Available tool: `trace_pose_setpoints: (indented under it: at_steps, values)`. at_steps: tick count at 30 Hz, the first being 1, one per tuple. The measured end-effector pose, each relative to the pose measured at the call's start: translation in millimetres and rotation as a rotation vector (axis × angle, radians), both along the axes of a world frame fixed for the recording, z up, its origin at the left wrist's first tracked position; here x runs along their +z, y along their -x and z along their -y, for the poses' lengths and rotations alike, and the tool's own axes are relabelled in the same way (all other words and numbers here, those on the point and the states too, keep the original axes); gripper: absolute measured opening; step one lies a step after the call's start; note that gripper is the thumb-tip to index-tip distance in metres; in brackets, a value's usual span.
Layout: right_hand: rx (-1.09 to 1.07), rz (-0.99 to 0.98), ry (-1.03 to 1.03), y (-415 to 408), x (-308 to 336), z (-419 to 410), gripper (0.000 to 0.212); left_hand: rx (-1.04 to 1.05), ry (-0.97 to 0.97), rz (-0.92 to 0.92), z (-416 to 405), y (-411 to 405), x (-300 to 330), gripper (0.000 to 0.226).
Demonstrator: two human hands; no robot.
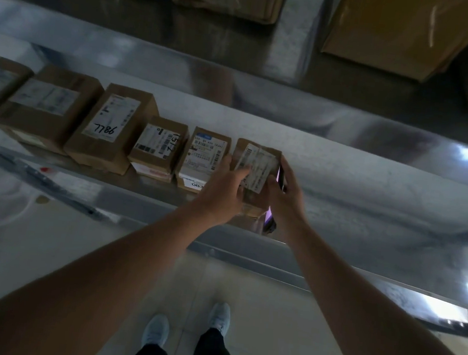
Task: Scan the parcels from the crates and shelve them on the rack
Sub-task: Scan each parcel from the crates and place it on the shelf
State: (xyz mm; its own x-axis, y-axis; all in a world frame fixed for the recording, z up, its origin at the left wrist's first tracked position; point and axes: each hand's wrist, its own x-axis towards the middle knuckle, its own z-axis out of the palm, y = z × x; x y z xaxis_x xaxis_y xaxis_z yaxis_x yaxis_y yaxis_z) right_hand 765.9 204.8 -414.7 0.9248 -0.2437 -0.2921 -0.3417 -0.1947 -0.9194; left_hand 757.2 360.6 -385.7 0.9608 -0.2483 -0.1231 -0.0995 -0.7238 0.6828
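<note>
At the shelf edge, fingers: we are seeing the left hand (223,187) lying with fingers nearly straight along the left side and top of the parcel (256,173), pressing rather than curling round it.
Right fingers: the right hand (285,199) is curling round a dark handheld scanner (279,181) and bracing the parcel's right side with it.
Parcel position: it is sitting on the rack shelf (368,196), last in a row, just beside the blue-labelled box (203,157), with its near end reaching the front lip.
Risk, tipping: we are judging that a loose release could let the parcel drop off the lip, since its near end looks barely supported.
Risk, scanner: a shared grip is inviting a slip of scanner or box.
Risk, neighbours: pushing leftward could be shunting the row askew.
Hidden: the parcel's near end is lying behind both hands; most of the scanner is covered.
Unclear: label print is blurring; crates are not in view.
</note>
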Motion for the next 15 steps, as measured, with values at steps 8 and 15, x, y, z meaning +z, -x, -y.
trace_pose_setpoints:
  at_steps: [8, 15]
  values:
    - [0.013, 0.003, -0.014, 1.5, 1.6, 3.3, 0.049, -0.047, -0.11, 0.042, 5.2, -4.6, -4.3, 0.059]
    - [0.021, 0.033, -0.004, 14.2, 12.8, 16.6, 0.054, -0.081, -0.268, 0.087, 5.1, -2.5, 10.8, 0.061]
